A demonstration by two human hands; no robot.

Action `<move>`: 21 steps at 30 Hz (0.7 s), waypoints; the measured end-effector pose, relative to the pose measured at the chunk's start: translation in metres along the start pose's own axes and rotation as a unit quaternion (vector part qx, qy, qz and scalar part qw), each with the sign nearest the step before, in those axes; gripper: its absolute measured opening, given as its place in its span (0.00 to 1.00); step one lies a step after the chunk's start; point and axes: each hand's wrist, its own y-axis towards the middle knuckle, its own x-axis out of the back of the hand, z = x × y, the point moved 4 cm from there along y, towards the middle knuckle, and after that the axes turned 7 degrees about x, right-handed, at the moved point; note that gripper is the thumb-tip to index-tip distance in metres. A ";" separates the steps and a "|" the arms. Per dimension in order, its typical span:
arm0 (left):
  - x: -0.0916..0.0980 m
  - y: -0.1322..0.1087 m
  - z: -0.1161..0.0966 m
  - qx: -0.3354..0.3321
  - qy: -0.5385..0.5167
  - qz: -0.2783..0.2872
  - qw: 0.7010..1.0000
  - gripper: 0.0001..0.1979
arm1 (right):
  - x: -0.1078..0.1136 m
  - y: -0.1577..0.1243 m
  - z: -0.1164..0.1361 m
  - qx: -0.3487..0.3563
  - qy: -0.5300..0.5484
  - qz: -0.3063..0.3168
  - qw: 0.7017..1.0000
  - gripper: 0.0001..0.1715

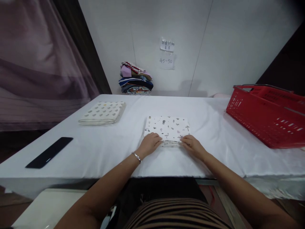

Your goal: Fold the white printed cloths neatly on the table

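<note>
In front of me on the table lies a folded white cloth printed with small grey leaves, birds and palm trees. Its near edge shows several stacked layers. My left hand grips the near left corner, thumb and fingers closed on the layers. At the near right corner, my right hand pinches the same cloth in the same way. The cloth rests flat on the tabletop between both hands. A silver bracelet circles my left wrist.
A second folded cloth with grey motifs lies at the left on the white-covered table. Nearer is a flat black slab. A red plastic basket stands right. Folded fabrics are piled by the wall, left of paper signs.
</note>
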 end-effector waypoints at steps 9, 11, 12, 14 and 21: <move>-0.008 0.018 -0.016 0.027 -0.069 0.005 0.997 0.14 | -0.005 0.022 0.009 -0.026 -0.017 0.019 0.999 0.18; -0.010 0.017 -0.015 0.031 -0.075 0.008 0.997 0.14 | -0.007 0.020 0.009 -0.032 -0.023 0.017 0.999 0.18; -0.010 0.016 -0.015 0.031 -0.072 0.006 0.997 0.14 | -0.007 0.018 0.010 -0.030 -0.028 0.016 0.999 0.18; -0.010 0.014 -0.016 0.022 -0.057 0.000 0.998 0.14 | -0.007 0.015 0.012 -0.016 -0.042 0.015 0.999 0.19; 0.000 -0.005 -0.006 0.009 0.019 0.007 1.000 0.15 | -0.009 0.002 0.014 0.032 -0.049 -0.003 0.998 0.18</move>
